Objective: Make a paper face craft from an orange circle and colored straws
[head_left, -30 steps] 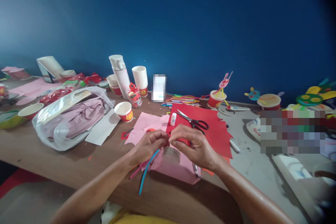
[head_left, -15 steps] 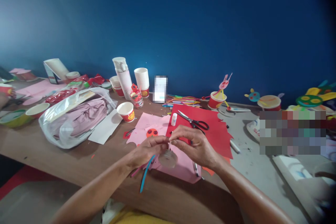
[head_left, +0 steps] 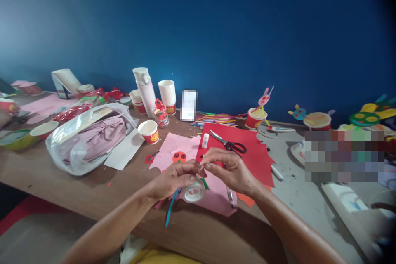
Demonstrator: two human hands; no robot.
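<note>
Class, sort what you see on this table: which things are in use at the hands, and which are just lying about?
In use: tape roll pinched by left hand and right hand; blue strip; pink paper beneath.
Lying about: scissors, red paper, paper cup, plastic bag, white flask.

Operator body: bare hands and forearms, yellow garment.
The left hand [head_left: 173, 177] and right hand [head_left: 230, 171] are shown uncovered. The left forearm [head_left: 117, 222] and right forearm [head_left: 287, 227] are left bare. A yellow garment [head_left: 161, 258] is worn on the torso, seen only at the lower edge.
</note>
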